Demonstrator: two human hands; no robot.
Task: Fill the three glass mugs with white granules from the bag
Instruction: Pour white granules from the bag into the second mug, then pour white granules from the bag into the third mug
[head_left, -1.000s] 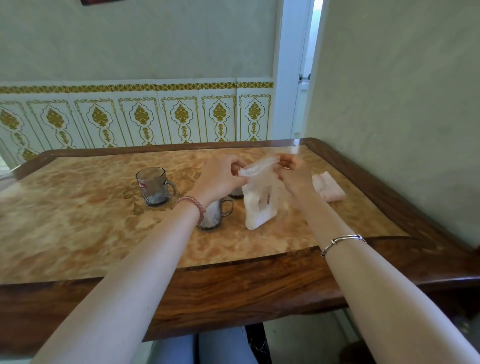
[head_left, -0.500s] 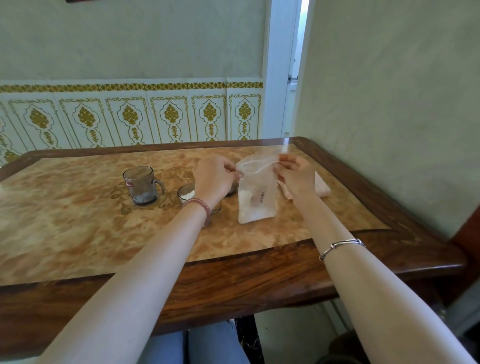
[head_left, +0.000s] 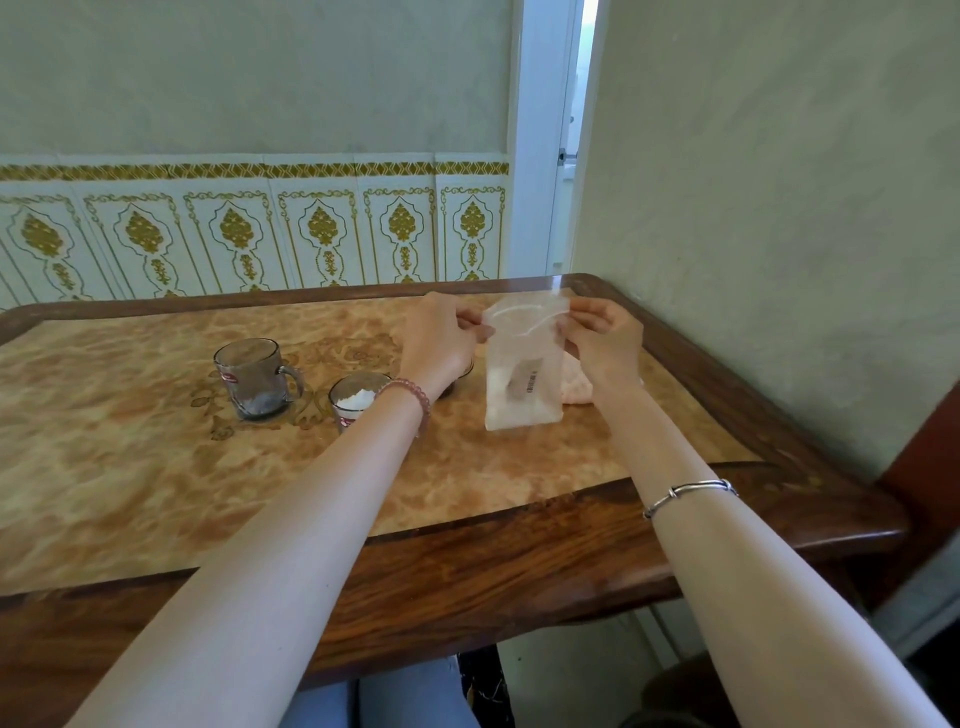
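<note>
A marbled table (head_left: 156, 467) with a dark wooden rim stood in a corner, patterned gold-and-white tiles along the wall behind it. The bag (head_left: 522, 379) hung upright near the table's right end, its bottom edge at or just above the surface, held by its top corners. The left hand (head_left: 441, 340) pinched the bag's left upper corner and the right hand (head_left: 602, 343) pinched the right one, so the two hands were apart with the bag's mouth stretched between them. White granules sat low in the bag, beside a dark label. To the left of the bag a mug (head_left: 356, 400) held a heap of white granules, its lower part hidden by the left wrist. Further left of the bag, a second mug (head_left: 254, 376) showed only a thin pale layer at its bottom. A third mug (head_left: 464, 370) seemed to sit just behind the left hand, though only a sliver of rim showed and its fill could not be judged. Something pale pink lay behind the bag on its right. The step in hand looked like opening or settling the bag's mouth before pouring. Done well, it would mean keeping the bag upright until its mouth was over a mug, then tipping slowly from one corner so the granules ran in a narrow stream and did not scatter.
</note>
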